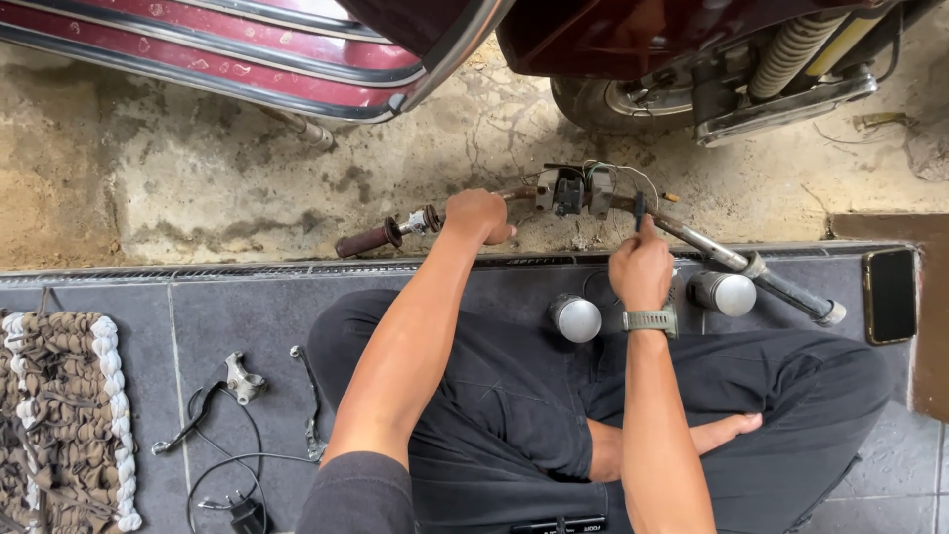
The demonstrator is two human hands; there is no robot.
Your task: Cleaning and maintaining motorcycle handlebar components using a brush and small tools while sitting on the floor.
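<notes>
A motorcycle handlebar (712, 247) lies across in front of my crossed legs, with a brown grip (364, 240) at its left end and a switch block with loose wires (571, 190) in the middle. My left hand (477, 217) is closed around the bar just left of the switch block. My right hand (641, 269) grips a small dark tool (640, 210) whose tip meets the bar right of the block. A watch sits on the right wrist. Two round chrome housings (575, 318) (724, 294) hang below the bar.
A maroon motorcycle body (297, 49) and a wheel (633, 99) stand on cracked concrete ahead. On the grey tiles at left lie a brake lever with cable (222, 391) and a woven mat (59, 415). A phone (890, 295) rests at right.
</notes>
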